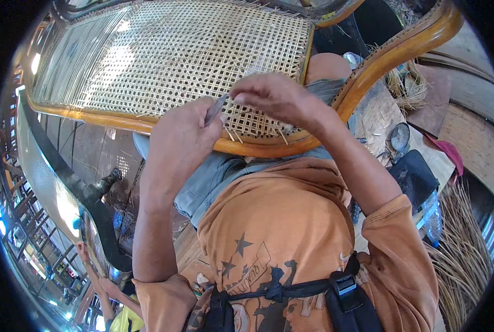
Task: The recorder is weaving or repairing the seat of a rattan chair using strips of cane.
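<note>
A woven cane panel (202, 52) in a curved, varnished wooden frame (258, 148) lies across my lap. Over its near edge, my left hand (183, 130) is closed round a small flat grey blade (216, 109), its tip angled up toward the right. Close to that tip is my right hand (272, 97), its fingers bent in toward the thumb; whatever they may pinch is too small to make out. Short loose cane ends (233, 133) stick out of the weave just below the hands, near the frame.
To the right stand a dark box (414, 176), a plastic bottle (432, 218) and a bundle of long cane strips (459, 249). A tangle of strips (407, 86) lies farther back. On the left is another dark-framed cane piece (64, 166), with another person's arms (100, 282) beside it.
</note>
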`<state>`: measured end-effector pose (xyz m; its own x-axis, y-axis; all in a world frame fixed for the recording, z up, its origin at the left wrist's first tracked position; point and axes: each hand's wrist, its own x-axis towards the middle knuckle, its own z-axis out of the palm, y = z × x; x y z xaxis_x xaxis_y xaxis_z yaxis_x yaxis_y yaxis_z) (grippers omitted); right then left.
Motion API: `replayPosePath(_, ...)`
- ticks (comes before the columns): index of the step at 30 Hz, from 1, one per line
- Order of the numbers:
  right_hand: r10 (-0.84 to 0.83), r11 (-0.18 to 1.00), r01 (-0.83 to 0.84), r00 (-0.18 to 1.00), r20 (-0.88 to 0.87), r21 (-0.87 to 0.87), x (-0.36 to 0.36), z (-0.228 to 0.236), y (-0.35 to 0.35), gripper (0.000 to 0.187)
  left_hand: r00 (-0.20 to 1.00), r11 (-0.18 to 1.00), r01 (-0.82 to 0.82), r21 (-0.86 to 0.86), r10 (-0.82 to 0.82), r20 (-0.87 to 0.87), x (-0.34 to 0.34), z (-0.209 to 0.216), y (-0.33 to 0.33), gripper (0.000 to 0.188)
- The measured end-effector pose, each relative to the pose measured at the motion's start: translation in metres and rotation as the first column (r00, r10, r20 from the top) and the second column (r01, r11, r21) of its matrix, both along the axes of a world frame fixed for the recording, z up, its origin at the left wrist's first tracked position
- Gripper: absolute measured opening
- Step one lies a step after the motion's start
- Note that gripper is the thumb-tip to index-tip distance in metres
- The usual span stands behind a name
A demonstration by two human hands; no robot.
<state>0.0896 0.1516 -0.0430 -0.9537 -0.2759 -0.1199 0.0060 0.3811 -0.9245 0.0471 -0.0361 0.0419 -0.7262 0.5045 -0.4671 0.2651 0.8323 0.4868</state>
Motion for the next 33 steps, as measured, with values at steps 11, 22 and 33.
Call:
replayPosePath(11,0.136,0.950,-0.060,0.963,0.233,-0.307,-0.006,0.005,0.017,0.024,0.994,0.980,-0.042,0.194,0.021,0.111,-0.018,-0.017,0.018,0.021)
replayPosePath(22,-0.121,0.903,0.016,0.968,0.219,0.429,0.026,-0.012,0.002,0.021,0.863,0.817,0.458,-0.350,-0.503,-0.044,-0.016,-0.058,0.029,0.023)
replayPosePath(33,-0.225,0.911,0.102,0.935,0.273,0.401,0.026,-0.013,0.000,0.019,0.768,0.700,0.593,-0.399,-0.640,0.018,-0.017,-0.043,0.064,0.018)
